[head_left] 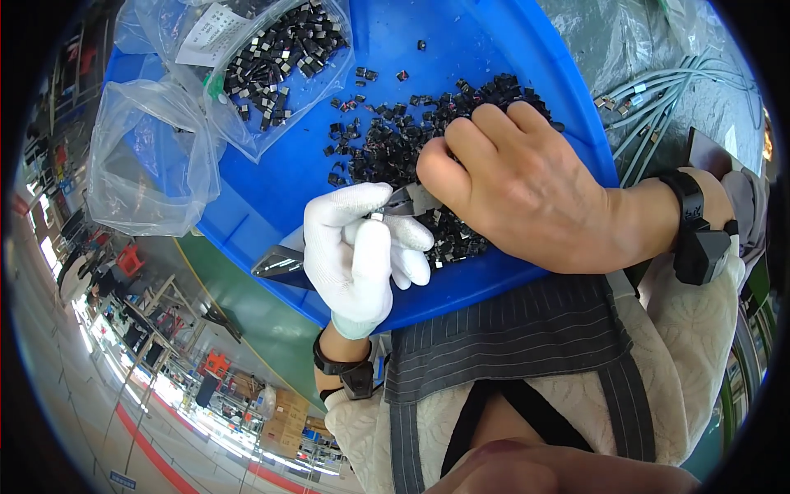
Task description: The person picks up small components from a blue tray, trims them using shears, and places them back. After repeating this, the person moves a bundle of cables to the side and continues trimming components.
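The gloved left hand (pixel 358 251) pinches a small metal tool (pixel 284 262) while the bare right hand (pixel 510 185), fingers curled shut, picks among black parts (pixel 395 144) at twelve o'clock in the blue tray (pixel 461 49), apparently sorting; careful fingertip precision seems needed.

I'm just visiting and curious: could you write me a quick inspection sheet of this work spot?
Surface: blue plastic tray, tilted on the lap.
Job's things: pile of small black parts; small metal tool between both hands.
Clutter: clear plastic bag of black parts; empty clear bag.
Hands: white-gloved left hand pinches the tool; bare right hand rests on the pile.
Cables: grey cable bundle right of tray.
Surroundings: factory floor far below, blurred.
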Tool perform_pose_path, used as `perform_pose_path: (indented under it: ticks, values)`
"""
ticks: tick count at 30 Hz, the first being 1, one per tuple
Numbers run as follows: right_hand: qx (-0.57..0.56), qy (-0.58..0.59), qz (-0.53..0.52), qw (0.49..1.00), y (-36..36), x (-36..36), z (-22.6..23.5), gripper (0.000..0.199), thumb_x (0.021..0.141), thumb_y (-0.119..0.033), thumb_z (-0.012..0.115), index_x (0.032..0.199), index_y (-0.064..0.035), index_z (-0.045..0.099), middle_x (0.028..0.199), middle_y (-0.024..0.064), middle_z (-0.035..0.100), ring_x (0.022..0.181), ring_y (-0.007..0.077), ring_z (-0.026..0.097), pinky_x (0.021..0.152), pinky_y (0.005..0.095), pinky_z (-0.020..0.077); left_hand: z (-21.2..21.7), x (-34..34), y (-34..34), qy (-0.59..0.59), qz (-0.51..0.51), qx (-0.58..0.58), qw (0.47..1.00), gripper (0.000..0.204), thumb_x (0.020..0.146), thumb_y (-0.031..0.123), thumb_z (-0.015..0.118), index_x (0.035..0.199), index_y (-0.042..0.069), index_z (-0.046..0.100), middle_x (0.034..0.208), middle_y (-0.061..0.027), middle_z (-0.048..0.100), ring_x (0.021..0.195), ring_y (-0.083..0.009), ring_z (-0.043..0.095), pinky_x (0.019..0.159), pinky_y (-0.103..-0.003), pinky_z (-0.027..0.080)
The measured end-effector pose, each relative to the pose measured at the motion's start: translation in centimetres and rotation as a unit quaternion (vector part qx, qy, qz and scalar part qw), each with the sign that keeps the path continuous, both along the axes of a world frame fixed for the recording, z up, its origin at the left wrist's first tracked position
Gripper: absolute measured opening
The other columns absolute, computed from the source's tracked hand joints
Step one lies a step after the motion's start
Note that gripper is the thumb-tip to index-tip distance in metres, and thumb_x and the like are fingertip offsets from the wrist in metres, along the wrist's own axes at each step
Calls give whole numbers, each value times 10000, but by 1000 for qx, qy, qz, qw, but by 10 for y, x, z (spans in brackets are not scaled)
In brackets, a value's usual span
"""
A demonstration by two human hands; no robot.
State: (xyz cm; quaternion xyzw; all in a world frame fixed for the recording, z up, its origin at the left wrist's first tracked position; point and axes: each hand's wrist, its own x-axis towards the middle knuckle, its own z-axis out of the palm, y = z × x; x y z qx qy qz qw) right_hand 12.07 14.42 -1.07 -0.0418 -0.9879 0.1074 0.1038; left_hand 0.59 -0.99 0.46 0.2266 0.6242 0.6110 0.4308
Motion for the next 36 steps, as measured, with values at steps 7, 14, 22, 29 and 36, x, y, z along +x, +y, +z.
perform_pose_path:
  ticks: [7,14,22,29,36]
  values:
    - [2,-20,6,1000,-7,0,0,200,703,-86,585,882,-14,533,687,45,458,645,171,487,539,285,377,-1,3,-8,-5,16,-5,1000,223,945,68,436,1155,0,411,733,-164,649,473,-128,579,396,-191,436]
    - [-39,-23,14,999,-9,-1,-1,188,705,-82,580,875,-20,529,672,41,464,618,170,505,527,274,406,-3,2,-10,23,10,16,1000,211,950,80,426,1144,-2,410,727,-170,648,473,-142,586,397,-203,449]
    - [-252,-100,55,961,-1,1,8,186,779,-82,575,922,-4,485,693,112,537,630,293,600,564,369,493,7,-4,-7,-16,-6,1,1000,230,968,136,393,1137,-17,420,710,-176,640,458,-153,587,387,-207,442]
    - [-436,-221,87,868,13,-3,19,242,848,-144,603,957,24,467,739,197,600,676,388,617,578,440,493,3,-5,-5,-43,-9,25,999,254,977,163,381,1141,-26,425,712,-177,640,456,-157,585,375,-214,430]
    - [-474,-271,87,833,17,-5,21,262,843,-159,622,973,18,478,729,174,597,676,377,620,569,442,479,6,-4,-1,-82,1,22,996,268,984,165,360,1156,-31,424,720,-183,638,453,-157,574,378,-212,424]
